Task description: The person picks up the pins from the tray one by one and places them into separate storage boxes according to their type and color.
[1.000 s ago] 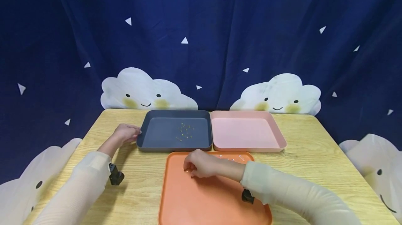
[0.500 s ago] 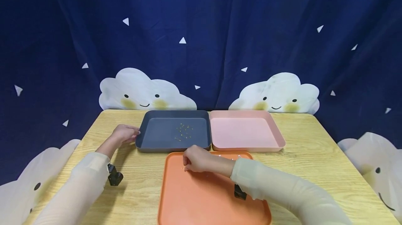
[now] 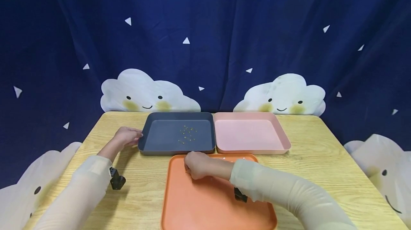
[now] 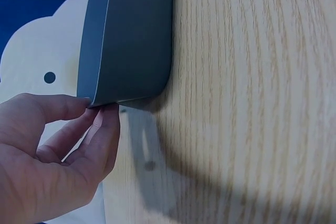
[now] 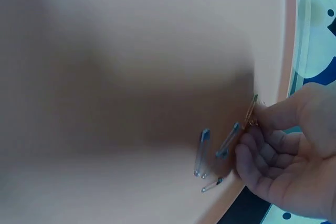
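Observation:
My left hand (image 3: pixel 127 136) pinches the left rim of a dark grey tray (image 4: pixel 136 40), thumb on the inner side and fingers beneath the edge in the left wrist view. Over the far left part of an orange tray (image 3: pixel 218 205), my right hand (image 3: pixel 197 165) has thumb and fingertips together at a gold safety pin (image 5: pixel 250 109). Beside those fingertips lie several silvery-blue safety pins, among them one long pin (image 5: pixel 201 153) and one small pin (image 5: pixel 212 185). From the head view the right hand's back hides its fingertips and the pin.
Small gold pins (image 3: pixel 188 134) lie scattered in the dark grey tray. A pink tray (image 3: pixel 253 133) adjoins it on the right. All three trays stand on a light wooden table (image 3: pixel 321 173), before a navy curtain (image 3: pixel 205 26) with clouds.
My right hand has shifted slightly left, with its fingers drawing in at the gold pin on the orange tray. My left hand keeps its place at the dark grey tray.

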